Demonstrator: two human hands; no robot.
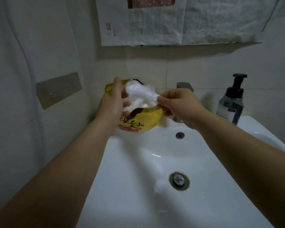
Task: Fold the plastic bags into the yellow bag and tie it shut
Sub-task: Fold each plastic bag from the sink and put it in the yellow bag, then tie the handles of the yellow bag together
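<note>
A yellow bag (145, 120) with dark printed lettering sits on the back left rim of the sink, its mouth open upward. Crumpled white plastic bags (139, 94) bulge out of that mouth. My left hand (113, 102) is at the bag's left side with straight fingers reaching up against the white plastic. My right hand (176, 105) pinches a twisted end of the white plastic at the bag's right side. The bottom of the bag's inside is hidden.
A white sink (138, 170) with a metal drain (179, 181) fills the foreground. A grey tap (184, 87) stands behind my right hand. A dark pump bottle (231, 102) is on the rim at right. A metal plate (58, 89) is on the left wall.
</note>
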